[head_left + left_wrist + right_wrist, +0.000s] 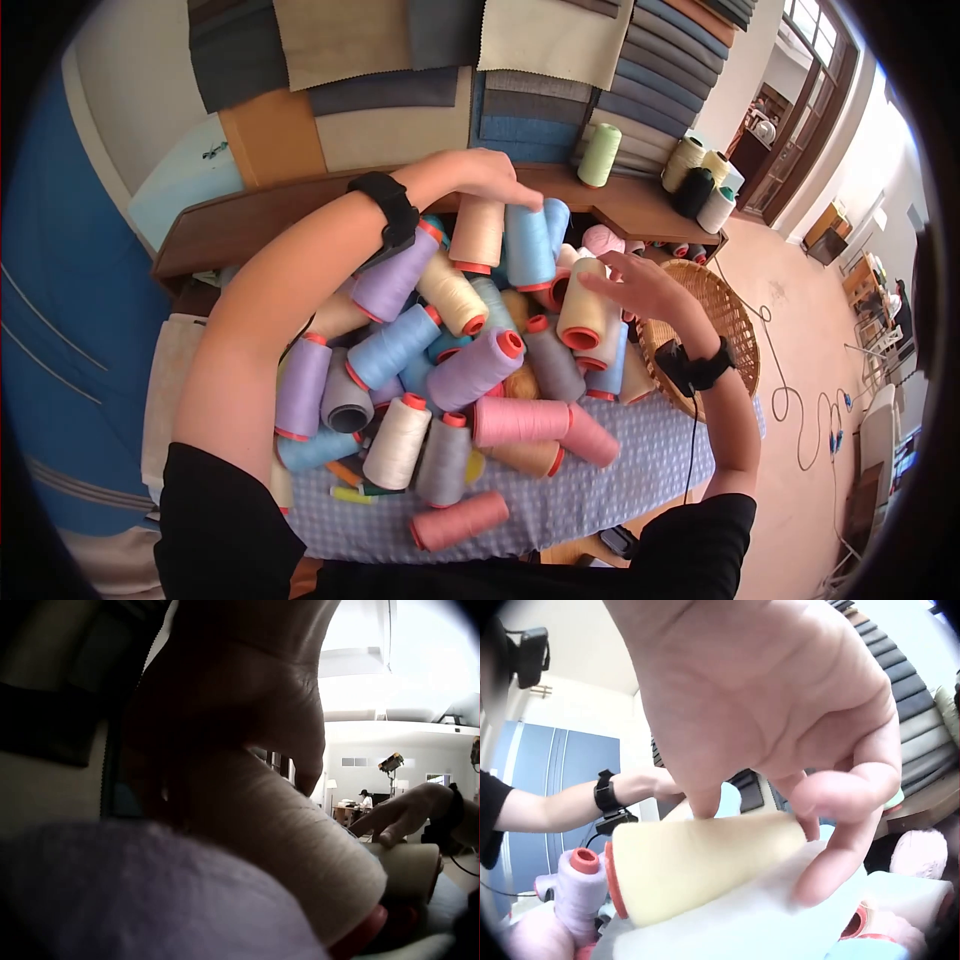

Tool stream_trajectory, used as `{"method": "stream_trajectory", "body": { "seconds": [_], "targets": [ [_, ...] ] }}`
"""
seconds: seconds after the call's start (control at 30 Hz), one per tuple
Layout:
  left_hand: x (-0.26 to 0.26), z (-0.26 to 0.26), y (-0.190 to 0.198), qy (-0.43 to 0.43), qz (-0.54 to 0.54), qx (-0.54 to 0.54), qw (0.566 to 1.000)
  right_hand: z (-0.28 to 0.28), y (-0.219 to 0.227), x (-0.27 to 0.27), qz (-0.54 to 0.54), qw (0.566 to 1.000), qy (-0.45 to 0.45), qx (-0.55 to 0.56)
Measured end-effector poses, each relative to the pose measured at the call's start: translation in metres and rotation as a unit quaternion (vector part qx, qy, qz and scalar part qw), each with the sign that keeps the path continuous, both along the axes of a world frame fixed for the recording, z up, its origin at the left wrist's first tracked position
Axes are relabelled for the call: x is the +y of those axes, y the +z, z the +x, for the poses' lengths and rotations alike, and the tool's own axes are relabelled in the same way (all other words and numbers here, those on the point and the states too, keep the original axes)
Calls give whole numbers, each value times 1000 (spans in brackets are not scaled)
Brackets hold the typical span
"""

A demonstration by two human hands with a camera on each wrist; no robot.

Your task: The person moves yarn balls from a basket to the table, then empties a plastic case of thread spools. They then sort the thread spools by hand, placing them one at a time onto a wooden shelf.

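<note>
My left hand (488, 178) reaches over the heap's back and grips a peach cone of thread (478, 232) by its narrow top. In the left wrist view its thumb lies along one side of that cone; the other fingers are mostly hidden in shadow. A light blue thread cone (529, 245) stands beside it, under the thumb in the head view. At the heap's right, my right hand (648, 287) has thumb and curled fingers about the narrow end of a pale yellow thread cone (697, 862). A white cone (742, 922) lies against it in the right wrist view.
Many lilac, blue, grey and pink cones heap on the checked cloth (640, 480). A wicker basket (735, 335) stands right. Behind, a brown wooden shelf (225, 225) carries a green cone (599, 156) and several others, below hanging fabric swatches (350, 40). Cables lie on the floor.
</note>
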State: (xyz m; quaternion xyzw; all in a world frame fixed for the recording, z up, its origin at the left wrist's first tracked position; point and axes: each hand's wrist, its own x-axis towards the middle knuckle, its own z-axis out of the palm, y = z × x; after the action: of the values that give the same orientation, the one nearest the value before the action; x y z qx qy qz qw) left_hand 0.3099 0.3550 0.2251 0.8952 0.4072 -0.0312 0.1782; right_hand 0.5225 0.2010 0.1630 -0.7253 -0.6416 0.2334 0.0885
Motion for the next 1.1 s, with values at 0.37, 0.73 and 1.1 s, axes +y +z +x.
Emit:
{"method": "stream_trajectory", "body": {
  "seconds": [0.37,0.73,1.1],
  "targets": [
    [-8,-18,7,0,66,74,995,60,35,144,369,909,-87,-171],
    [-1,-45,-9,7,14,63,998,86,14,190,391,904,-106,-136],
    [-74,-78,35,-71,115,-250,959,-101,107,11,410,880,126,204]
  ]
}}
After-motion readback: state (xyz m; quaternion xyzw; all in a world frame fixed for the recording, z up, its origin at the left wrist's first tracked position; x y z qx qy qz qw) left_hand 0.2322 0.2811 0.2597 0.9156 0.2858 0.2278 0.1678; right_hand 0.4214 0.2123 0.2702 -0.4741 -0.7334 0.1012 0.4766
